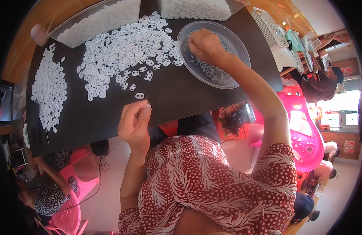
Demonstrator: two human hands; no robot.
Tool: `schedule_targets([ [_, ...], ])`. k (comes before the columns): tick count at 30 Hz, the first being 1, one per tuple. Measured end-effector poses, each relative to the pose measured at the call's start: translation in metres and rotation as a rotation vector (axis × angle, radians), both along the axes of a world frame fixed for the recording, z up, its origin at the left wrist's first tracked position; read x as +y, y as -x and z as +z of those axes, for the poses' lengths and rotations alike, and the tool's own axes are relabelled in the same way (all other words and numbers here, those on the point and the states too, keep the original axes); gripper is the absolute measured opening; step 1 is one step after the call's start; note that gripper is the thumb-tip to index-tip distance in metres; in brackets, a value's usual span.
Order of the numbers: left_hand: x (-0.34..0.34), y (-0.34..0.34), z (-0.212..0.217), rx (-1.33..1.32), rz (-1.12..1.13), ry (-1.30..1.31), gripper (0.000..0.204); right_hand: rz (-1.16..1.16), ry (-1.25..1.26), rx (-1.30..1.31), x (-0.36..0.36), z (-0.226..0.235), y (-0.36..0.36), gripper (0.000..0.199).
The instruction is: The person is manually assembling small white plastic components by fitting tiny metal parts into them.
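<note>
My left hand [133, 122] is raised over the near edge of the black table [181, 98], its fingertips pinched on a small white plastic ring piece [147, 105]. Another single white piece [140, 95] lies on the table just beyond it. My right hand [205, 46] reaches into a clear round plastic dish [235, 43] that holds several thin metal pins [210, 70]; its fingers are curled down among the pins, and I cannot tell whether they hold one. A large heap of white ring pieces [126, 51] is spread left of the dish.
A second patch of white pieces [50, 88] lies at the table's left end. Clear bins of white pieces [98, 19] stand at the far edge. A white perforated basket [274, 35] sits at the right. Pink plastic chairs [306, 133] and other seated people surround the table.
</note>
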State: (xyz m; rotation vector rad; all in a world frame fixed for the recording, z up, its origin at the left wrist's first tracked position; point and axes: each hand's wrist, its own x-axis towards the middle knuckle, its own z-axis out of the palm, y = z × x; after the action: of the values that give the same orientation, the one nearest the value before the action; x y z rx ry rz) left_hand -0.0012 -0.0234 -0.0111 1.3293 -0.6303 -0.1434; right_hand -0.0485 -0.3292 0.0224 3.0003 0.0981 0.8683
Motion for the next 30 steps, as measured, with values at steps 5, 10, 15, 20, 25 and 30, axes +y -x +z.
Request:
schedule_targets([
  [5, 0.002, 0.001, 0.002, 0.048, -0.005, 0.021, 0.015, -0.199, -0.667, 0.098, 0.038, 0.037, 0.025, 0.013],
  [10, 0.001, -0.004, 0.003, 0.168, -0.048, 0.028, 0.010, -0.162, -0.862, 0.108, 0.083, 0.051, 0.041, 0.010],
  [15, -0.001, -0.001, 0.020, 0.262, -0.106, 0.069, 0.013, 0.125, -1.156, 0.199, 0.123, 0.038, 0.039, 0.010],
  [20, 0.007, 0.002, 0.029, 0.296, -0.126, 0.084, 0.013, 0.141, -1.453, 0.282, 0.148, 0.032, 0.024, 0.010],
  [25, 0.012, 0.003, 0.031, 0.267, -0.103, 0.066, 0.018, 0.144, -1.510, 0.295, 0.162, 0.029, 0.019, 0.014],
  [30, 0.013, 0.004, 0.027, 0.136, -0.072, 0.045, 0.027, 0.189, -1.560, 0.200, 0.171, 0.025, 0.018, 0.013],
])
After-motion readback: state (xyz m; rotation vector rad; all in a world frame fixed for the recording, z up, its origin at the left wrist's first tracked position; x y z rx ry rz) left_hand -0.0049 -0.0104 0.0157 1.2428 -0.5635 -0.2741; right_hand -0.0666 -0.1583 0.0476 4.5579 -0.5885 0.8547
